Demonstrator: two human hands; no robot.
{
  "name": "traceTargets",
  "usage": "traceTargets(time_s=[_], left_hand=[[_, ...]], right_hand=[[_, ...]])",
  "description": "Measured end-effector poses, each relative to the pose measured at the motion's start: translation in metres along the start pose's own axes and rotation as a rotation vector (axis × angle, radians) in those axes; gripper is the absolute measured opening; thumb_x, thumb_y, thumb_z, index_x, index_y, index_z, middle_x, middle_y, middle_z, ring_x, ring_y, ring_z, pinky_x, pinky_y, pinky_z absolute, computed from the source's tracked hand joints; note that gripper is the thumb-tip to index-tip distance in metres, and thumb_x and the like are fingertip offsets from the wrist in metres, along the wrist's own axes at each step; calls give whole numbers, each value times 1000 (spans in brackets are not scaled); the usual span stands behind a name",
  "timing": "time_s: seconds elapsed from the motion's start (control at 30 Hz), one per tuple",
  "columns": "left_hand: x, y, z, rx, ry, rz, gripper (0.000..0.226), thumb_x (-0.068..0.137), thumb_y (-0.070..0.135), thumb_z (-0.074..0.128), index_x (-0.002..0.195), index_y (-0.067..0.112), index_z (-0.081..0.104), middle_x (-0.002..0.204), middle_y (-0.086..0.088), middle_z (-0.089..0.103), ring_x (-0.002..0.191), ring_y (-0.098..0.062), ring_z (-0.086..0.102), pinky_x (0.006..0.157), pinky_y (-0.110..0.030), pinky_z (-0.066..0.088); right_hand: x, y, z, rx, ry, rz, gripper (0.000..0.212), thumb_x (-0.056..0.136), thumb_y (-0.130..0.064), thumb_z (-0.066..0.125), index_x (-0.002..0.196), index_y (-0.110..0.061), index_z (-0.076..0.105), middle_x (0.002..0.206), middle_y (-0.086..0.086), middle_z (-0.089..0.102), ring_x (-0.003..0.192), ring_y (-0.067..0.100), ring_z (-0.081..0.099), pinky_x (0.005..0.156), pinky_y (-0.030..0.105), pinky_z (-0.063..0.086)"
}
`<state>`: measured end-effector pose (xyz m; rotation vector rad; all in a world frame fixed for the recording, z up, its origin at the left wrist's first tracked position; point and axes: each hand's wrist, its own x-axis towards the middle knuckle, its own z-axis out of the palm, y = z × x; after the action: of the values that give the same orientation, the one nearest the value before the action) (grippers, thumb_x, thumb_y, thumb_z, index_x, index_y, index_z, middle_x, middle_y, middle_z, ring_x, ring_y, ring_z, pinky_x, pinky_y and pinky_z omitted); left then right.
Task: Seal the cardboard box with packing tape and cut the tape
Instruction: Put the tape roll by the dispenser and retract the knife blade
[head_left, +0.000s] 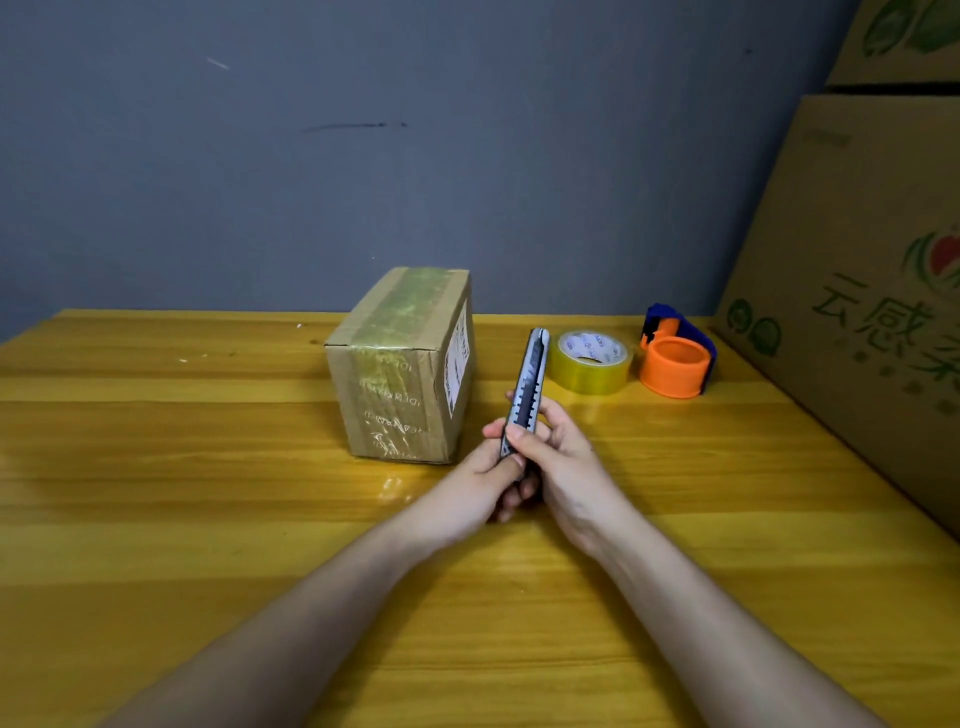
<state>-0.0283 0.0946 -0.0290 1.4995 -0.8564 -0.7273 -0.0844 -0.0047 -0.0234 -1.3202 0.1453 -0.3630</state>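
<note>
Both bare forearms reaching forward and converging, left hand (485, 470) and right hand (558, 457) meeting side by side, fingers (519, 434) curled around the utility knife (530, 384) held upright between them.

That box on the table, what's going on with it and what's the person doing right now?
The cardboard box stands on the wooden table, closed, with tape already along its top and front. Nobody is touching it. The person grips a utility knife in both hands, left hand and right hand, just right of the box. I cannot tell if the blade is out. The roll of tape and an orange dispenser lie farther right.
</note>
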Motion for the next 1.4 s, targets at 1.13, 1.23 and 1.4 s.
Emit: traceTargets(time_s=[1.13, 1.23, 1.4], left_hand=[[-21, 75, -30, 1501, 667, 785, 22, 83, 33, 51, 88, 15, 61, 88, -5, 63, 85, -26, 59, 71, -37, 42], [-15, 79, -52, 1613, 828, 511, 47, 75, 46, 52, 111, 16, 58, 118, -11, 61, 119, -30, 52, 101, -48, 33], [-9, 69, -65, 1550, 833, 196, 58, 74, 57, 43, 114, 17, 58, 122, -11, 62, 129, -35, 46, 110, -61, 20]], right_hand=[[56, -6, -13, -789, 353, 176, 44, 93, -29, 56, 132, -15, 42, 121, 14, 62, 107, 32, 61, 84, 34, 45], [69, -5, -6, -870, 390, 197, 37, 93, -29, 54, 127, -19, 43, 118, 13, 65, 99, 33, 63, 80, 35, 47], [82, 1, -2, -1075, 405, 245, 36, 95, -36, 48, 128, -23, 42, 121, 9, 64, 105, 33, 62, 89, 40, 49]])
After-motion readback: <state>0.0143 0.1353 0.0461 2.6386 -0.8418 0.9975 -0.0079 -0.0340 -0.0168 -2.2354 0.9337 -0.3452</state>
